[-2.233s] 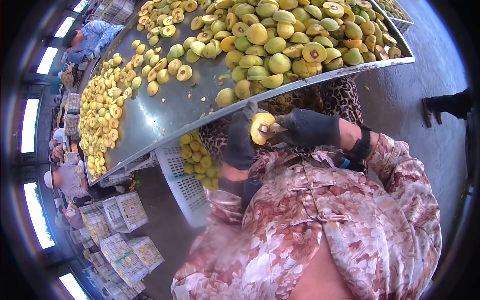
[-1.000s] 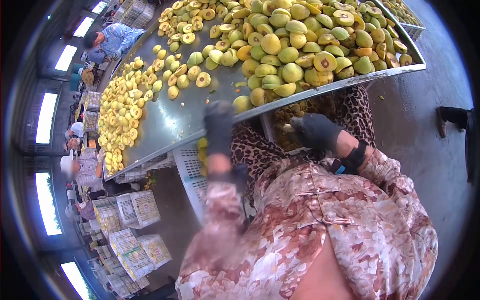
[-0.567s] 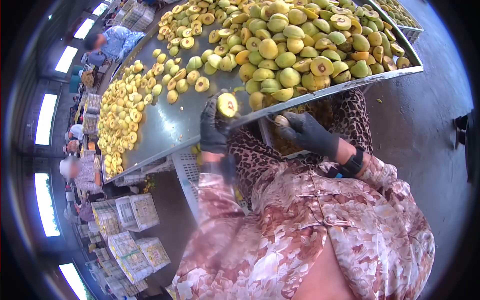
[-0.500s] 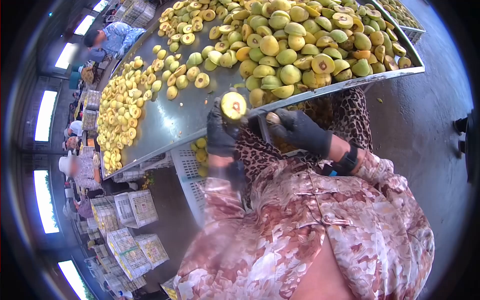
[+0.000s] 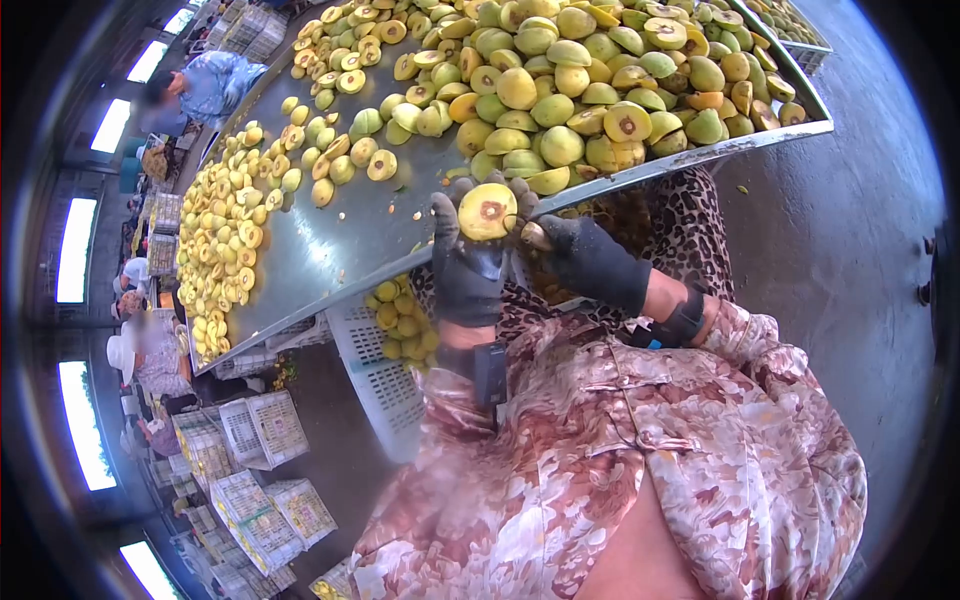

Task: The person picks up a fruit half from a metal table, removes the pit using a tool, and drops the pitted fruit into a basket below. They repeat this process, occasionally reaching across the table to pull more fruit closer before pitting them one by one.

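My left hand (image 5: 470, 265), in a dark glove, is closed around a yellow peach half (image 5: 488, 212), its cut face turned up with a reddish-brown pit hollow in the middle. My gloved right hand (image 5: 592, 258) is just right of it, fingers wrapped round a small tool with a tan rounded handle end (image 5: 537, 237). A thin dark curved tip of that tool appears at the peach half's right edge; most of the tool is hidden by my fingers. Both hands are at the near edge of a metal table (image 5: 330, 245).
A large heap of peach halves (image 5: 560, 100) covers the table's right part; smaller halves (image 5: 220, 240) lie along its left side. Below the edge stands a white crate (image 5: 370, 370) with peaches. Stacked crates (image 5: 265, 430) and co-workers (image 5: 215, 85) are at the left.
My left hand has turned, so its fingers now spread behind the peach half. The right hand's tool has come to the peach half's edge. The whole view has shifted slightly.
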Tool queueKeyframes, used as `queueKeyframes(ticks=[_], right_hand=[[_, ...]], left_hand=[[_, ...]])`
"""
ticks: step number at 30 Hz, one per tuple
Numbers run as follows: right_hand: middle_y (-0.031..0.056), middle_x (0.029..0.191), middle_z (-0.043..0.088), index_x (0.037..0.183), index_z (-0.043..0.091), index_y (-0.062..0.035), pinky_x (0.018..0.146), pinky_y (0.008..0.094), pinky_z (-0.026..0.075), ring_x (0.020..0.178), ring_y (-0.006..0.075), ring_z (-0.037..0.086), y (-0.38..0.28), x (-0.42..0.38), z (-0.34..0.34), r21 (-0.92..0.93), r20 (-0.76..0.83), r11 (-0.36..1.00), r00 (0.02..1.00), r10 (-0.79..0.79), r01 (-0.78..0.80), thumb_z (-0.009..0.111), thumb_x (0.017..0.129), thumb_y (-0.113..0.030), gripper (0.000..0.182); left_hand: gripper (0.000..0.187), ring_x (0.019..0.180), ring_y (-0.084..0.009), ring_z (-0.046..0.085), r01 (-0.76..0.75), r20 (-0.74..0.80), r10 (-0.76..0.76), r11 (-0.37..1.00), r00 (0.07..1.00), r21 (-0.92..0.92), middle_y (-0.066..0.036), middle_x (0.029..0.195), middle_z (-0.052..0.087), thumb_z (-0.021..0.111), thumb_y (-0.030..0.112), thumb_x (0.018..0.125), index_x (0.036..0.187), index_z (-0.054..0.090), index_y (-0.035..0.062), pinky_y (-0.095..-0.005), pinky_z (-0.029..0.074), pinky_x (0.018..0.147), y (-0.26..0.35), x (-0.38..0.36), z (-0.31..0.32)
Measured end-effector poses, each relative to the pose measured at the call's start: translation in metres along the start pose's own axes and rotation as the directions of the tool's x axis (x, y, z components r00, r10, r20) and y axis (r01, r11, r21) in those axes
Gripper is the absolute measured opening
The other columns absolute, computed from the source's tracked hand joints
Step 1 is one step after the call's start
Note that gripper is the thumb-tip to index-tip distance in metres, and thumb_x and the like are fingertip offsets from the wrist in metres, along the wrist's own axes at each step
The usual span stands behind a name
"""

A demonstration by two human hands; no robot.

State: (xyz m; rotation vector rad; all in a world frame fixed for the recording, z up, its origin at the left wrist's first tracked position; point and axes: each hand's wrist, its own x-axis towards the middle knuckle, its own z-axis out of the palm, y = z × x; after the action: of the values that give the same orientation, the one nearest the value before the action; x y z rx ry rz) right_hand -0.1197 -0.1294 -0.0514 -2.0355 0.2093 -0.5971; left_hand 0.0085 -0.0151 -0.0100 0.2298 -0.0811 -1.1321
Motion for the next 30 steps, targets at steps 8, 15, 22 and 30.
queueKeyframes(ticks=[8,15,22,30], right_hand=[[0.0125,0.079,0.063,0.098,0.061,0.0034,0.068,0.0358,0.05,0.074,0.0181,0.059,-0.012,0.007,0.003,0.56,0.086,0.775,0.95,0.299,-0.294,0.058,0.093,-0.012,0.016],[0.0141,0.083,0.062,0.1,0.057,0.0036,0.072,0.0377,0.049,0.079,0.0204,0.059,-0.019,0.014,0.007,0.503,-0.077,0.856,0.981,0.178,-0.116,0.058,0.086,-0.007,0.018],[0.0177,0.088,0.062,0.104,0.057,0.0031,0.076,0.04,0.049,0.083,0.0257,0.061,-0.014,0.015,0.015,0.473,-0.095,0.879,0.987,0.127,-0.067,0.058,0.084,-0.004,0.022],[0.0272,0.099,0.065,0.116,0.06,0.0001,0.079,0.0433,0.051,0.091,0.0409,0.064,0.0,0.021,0.015,0.264,-0.248,0.96,0.968,-0.024,0.091,0.055,0.087,-0.002,0.03]], left_hand=[[0.048,0.119,-0.0305,0.059,-0.251,-0.021,0.289,0.863,0.957,0.438,-0.02,0.128,0.059,0.044,0.041,0.108,0.131,0.053,-0.0003,-0.0434,0.05,0.104,-0.012,0.015,-0.006],[0.048,0.12,-0.025,0.058,-0.363,0.117,0.412,0.593,0.904,0.719,-0.016,0.128,0.06,0.04,0.033,0.11,0.138,0.05,-0.0049,-0.0384,0.049,0.105,-0.021,0.016,0.02],[0.046,0.122,-0.0244,0.057,-0.405,0.217,0.419,0.435,0.882,0.804,-0.016,0.131,0.058,0.039,0.031,0.11,0.136,0.051,-0.0051,-0.038,0.047,0.107,-0.018,0.013,0.007],[0.043,0.124,-0.0252,0.056,-0.377,0.133,0.373,0.722,0.918,0.58,-0.014,0.131,0.059,0.042,0.03,0.109,0.135,0.054,-0.0024,-0.0391,0.045,0.109,-0.022,0.026,0.005]])
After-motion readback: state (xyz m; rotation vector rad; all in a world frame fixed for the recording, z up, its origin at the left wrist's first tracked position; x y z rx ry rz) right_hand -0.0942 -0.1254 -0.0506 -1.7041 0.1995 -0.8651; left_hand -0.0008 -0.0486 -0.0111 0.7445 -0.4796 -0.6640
